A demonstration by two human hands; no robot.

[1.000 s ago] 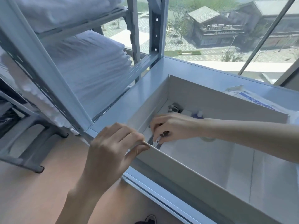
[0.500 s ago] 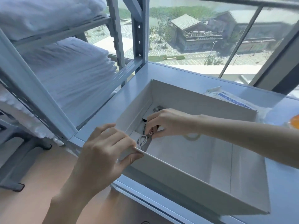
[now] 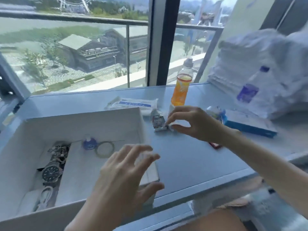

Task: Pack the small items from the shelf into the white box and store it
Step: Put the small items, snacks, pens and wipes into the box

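The white box [image 3: 80, 117] stands open on the pale blue shelf top. Inside lie a wristwatch [image 3: 50, 174], a white cable [image 3: 45, 195], a small blue bottle [image 3: 90, 143] and a clear ring [image 3: 104, 149]. My left hand [image 3: 123, 177] hovers over the box's right front corner, fingers spread, holding nothing. My right hand [image 3: 191, 122] reaches to the right of the box and pinches a small white item [image 3: 171, 127] next to a small packet [image 3: 158, 121] on the shelf top.
An orange drink bottle [image 3: 180, 87] stands behind my right hand. A flat white wipes pack [image 3: 133, 104] lies behind the box. A blue-edged box [image 3: 250, 125] and a white plastic bag [image 3: 260, 72] sit at right. A small red thing [image 3: 215, 145] lies under my forearm.
The view has swung right. My right hand left the box and now pinches an item on the shelf top beside it. My left hand let go of the box's front wall.
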